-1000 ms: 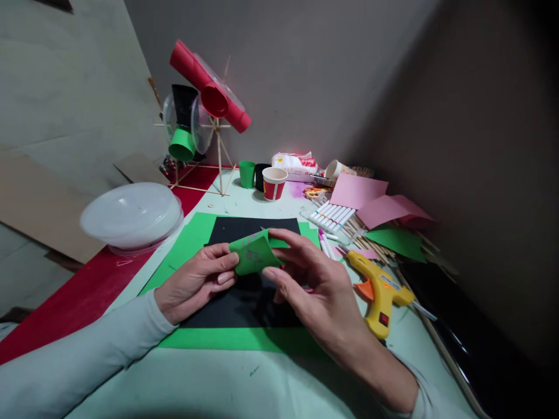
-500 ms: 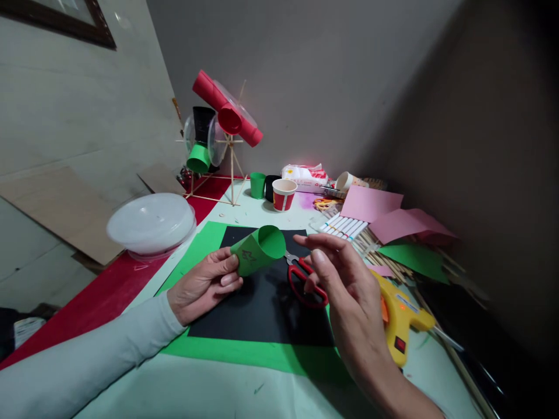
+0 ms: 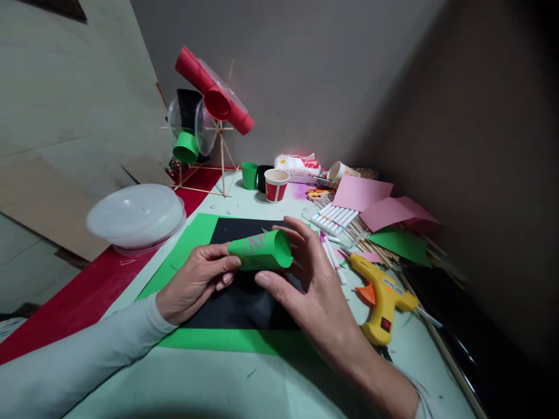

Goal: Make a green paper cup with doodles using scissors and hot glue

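Both my hands hold a green paper roll [image 3: 261,250] curled into a tube, with faint pink marks on its side. My left hand [image 3: 198,279] pinches its left end between thumb and fingers. My right hand [image 3: 305,279] cups the open right end, thumb below and fingers over the top. The roll hovers above a black sheet [image 3: 244,297] that lies on a larger green sheet [image 3: 187,241] on the pale table.
A yellow glue gun [image 3: 383,295] lies right of my right hand. Markers [image 3: 334,218], pink paper [image 3: 364,195], green paper and wooden sticks crowd the right. Paper cups [image 3: 276,183], a clear plastic lid [image 3: 135,216] and a stick-and-cup model [image 3: 209,116] stand behind.
My right hand, held off the roll half a second ago with red scissors showing beneath it, has come back onto the roll's open end. The scissors are now hidden.
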`<action>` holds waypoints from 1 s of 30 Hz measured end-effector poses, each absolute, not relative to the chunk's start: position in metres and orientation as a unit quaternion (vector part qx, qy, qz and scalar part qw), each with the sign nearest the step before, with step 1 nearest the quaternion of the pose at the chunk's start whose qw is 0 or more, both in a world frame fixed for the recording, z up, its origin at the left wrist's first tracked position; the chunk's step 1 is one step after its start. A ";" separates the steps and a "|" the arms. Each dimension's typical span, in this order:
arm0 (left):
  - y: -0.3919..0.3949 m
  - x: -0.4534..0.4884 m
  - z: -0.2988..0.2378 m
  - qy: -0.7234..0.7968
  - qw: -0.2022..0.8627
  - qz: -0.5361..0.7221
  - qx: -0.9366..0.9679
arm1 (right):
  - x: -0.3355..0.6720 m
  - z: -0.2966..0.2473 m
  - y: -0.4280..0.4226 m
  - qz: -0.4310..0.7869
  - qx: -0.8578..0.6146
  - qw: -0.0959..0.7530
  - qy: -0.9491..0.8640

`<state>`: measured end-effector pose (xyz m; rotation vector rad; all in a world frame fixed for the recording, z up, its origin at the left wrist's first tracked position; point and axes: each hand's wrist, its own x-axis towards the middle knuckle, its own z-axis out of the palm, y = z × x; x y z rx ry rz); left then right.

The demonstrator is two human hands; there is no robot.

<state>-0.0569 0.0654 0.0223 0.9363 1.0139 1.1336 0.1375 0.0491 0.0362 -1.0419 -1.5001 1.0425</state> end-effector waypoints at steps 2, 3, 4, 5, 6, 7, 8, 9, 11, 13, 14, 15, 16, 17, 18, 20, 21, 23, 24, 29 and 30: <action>0.063 -0.055 0.024 0.467 0.600 0.486 0.431 | 0.138 0.034 0.049 0.427 -0.431 0.497 -0.621; 0.062 -0.054 0.024 0.475 0.590 0.484 0.439 | 0.139 0.034 0.049 0.428 -0.431 0.497 -0.620; 0.062 -0.053 0.025 0.479 0.581 0.482 0.447 | 0.139 0.033 0.049 0.428 -0.433 0.496 -0.619; 0.061 -0.053 0.025 0.480 0.575 0.480 0.456 | 0.140 0.032 0.050 0.426 -0.436 0.495 -0.619; 0.061 -0.054 0.024 0.481 0.570 0.477 0.465 | 0.140 0.032 0.050 0.422 -0.440 0.494 -0.620; 0.060 -0.054 0.023 0.479 0.567 0.472 0.475 | 0.140 0.031 0.050 0.417 -0.443 0.493 -0.622; 0.060 -0.055 0.022 0.478 0.565 0.469 0.483 | 0.141 0.031 0.050 0.416 -0.444 0.493 -0.622; 0.060 -0.056 0.021 0.477 0.563 0.465 0.490 | 0.140 0.031 0.051 0.418 -0.442 0.493 -0.622; 0.060 -0.058 0.019 0.475 0.561 0.458 0.500 | 0.140 0.031 0.051 0.431 -0.437 0.492 -0.617; 0.060 -0.060 0.017 0.475 0.562 0.446 0.509 | 0.140 0.031 0.052 0.447 -0.433 0.490 -0.611; 0.060 -0.061 0.017 0.477 0.562 0.438 0.515 | 0.140 0.031 0.052 0.452 -0.431 0.489 -0.608; 0.060 -0.062 0.017 0.478 0.561 0.430 0.522 | 0.141 0.031 0.053 0.458 -0.432 0.486 -0.606; 0.060 -0.062 0.018 0.479 0.558 0.425 0.528 | 0.141 0.031 0.054 0.463 -0.434 0.482 -0.604; 0.060 -0.063 0.019 0.482 0.552 0.422 0.534 | 0.142 0.031 0.054 0.468 -0.437 0.476 -0.603; 0.060 -0.063 0.021 0.484 0.545 0.419 0.541 | 0.142 0.032 0.055 0.470 -0.441 0.469 -0.604; 0.060 -0.064 0.027 0.488 0.533 0.406 0.559 | 0.143 0.032 0.056 0.476 -0.446 0.451 -0.609; 0.060 -0.063 0.030 0.490 0.528 0.397 0.569 | 0.143 0.032 0.056 0.481 -0.446 0.445 -0.610; 0.059 -0.063 0.037 0.486 0.522 0.383 0.587 | 0.144 0.031 0.056 0.493 -0.447 0.436 -0.607; 0.059 -0.063 0.040 0.481 0.519 0.384 0.593 | 0.144 0.030 0.056 0.498 -0.449 0.432 -0.603; 0.057 -0.061 0.047 0.476 0.482 0.403 0.616 | 0.146 0.021 0.056 0.507 -0.455 0.418 -0.600; 0.057 -0.061 0.047 0.481 0.475 0.404 0.616 | 0.146 0.019 0.056 0.511 -0.454 0.419 -0.597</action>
